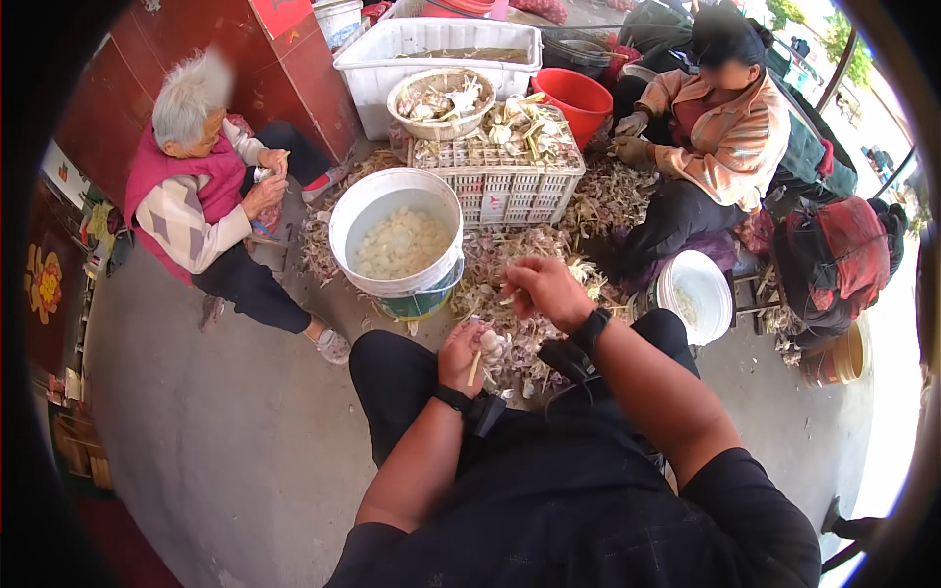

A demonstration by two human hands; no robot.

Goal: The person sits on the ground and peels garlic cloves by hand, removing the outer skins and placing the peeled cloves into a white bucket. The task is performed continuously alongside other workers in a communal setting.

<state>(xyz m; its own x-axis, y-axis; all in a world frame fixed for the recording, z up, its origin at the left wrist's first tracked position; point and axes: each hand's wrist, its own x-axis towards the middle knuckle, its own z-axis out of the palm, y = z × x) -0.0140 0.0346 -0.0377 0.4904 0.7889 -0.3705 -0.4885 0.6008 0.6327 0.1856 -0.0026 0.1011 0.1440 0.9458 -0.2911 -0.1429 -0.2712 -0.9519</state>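
Observation:
My left hand is closed around a garlic bulb, its pale stem pointing down toward my wrist. My right hand is raised to the upper right of the bulb and apart from it. Its fingers are curled, and a small pale bit shows near the fingertips; whether they grip it is unclear. Beyond my left knee stands a white bucket with peeled garlic cloves in water. Loose garlic skins cover the ground below my hands.
A basket of garlic and loose bulbs rest on an upturned plastic crate. Behind are a white tub and a red bucket. People sit at left and right. Another white bucket stands beyond my right knee.

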